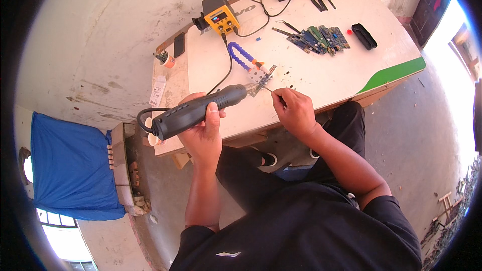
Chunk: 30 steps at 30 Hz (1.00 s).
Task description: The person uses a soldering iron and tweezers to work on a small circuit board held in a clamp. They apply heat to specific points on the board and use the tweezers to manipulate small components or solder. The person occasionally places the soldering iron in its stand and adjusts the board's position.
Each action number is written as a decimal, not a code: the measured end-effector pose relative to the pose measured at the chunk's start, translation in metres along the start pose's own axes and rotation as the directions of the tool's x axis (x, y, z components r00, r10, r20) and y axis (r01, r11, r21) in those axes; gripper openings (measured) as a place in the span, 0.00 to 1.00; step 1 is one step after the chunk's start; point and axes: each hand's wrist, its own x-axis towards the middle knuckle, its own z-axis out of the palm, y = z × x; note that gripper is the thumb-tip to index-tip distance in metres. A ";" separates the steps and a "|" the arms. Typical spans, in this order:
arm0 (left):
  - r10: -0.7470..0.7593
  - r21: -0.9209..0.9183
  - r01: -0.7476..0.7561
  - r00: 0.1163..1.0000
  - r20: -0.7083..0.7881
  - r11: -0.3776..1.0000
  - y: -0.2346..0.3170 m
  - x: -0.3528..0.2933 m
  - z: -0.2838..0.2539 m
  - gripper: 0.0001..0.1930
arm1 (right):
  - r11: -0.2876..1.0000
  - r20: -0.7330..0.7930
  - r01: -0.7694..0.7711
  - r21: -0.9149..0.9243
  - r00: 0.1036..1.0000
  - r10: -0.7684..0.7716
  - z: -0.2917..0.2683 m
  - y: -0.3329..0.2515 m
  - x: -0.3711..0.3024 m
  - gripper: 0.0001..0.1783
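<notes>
Hot-air rework on a clamped circuit board

Left hand (203,125) grips the hot-air gun (196,112), nozzle at the circuit board (262,78); right hand (295,110), at three o'clock, pinches what look like tweezers (275,93). Keep the nozzle steady, tweezers light.

Up on my white table (321,78): yellow station (221,16), heap of circuit boards (319,39), black case (364,36), phone (178,44). Blue cloth (70,168) down left.
</notes>
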 end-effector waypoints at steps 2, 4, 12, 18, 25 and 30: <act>0.004 -0.004 -0.004 1.000 -0.001 1.000 0.000 0.000 0.000 0.16 | 1.000 -0.007 -0.012 0.013 1.000 0.012 -0.001 -0.001 0.001 0.04; 0.007 -0.012 -0.007 1.000 0.000 1.000 -0.001 0.000 0.000 0.16 | 1.000 -0.021 -0.009 0.019 1.000 0.009 0.000 -0.001 0.000 0.04; 0.005 0.047 -0.004 1.000 -0.013 0.999 0.005 0.000 0.003 0.14 | 0.998 -0.048 -0.038 0.041 0.998 0.040 0.004 0.004 -0.002 0.04; -0.004 -0.002 0.004 1.000 -0.003 1.000 0.001 0.000 0.000 0.16 | 0.997 -0.045 -0.065 0.044 0.997 0.067 0.004 0.005 -0.002 0.04; 0.000 0.003 0.000 1.000 -0.007 1.000 0.000 0.000 0.001 0.16 | 0.994 -0.043 -0.087 0.060 0.995 0.090 0.000 0.003 -0.003 0.04; 0.012 -0.006 -0.012 1.000 0.002 1.000 0.002 0.001 0.002 0.15 | 0.978 -0.085 -0.184 0.102 0.977 0.193 -0.007 0.001 -0.010 0.04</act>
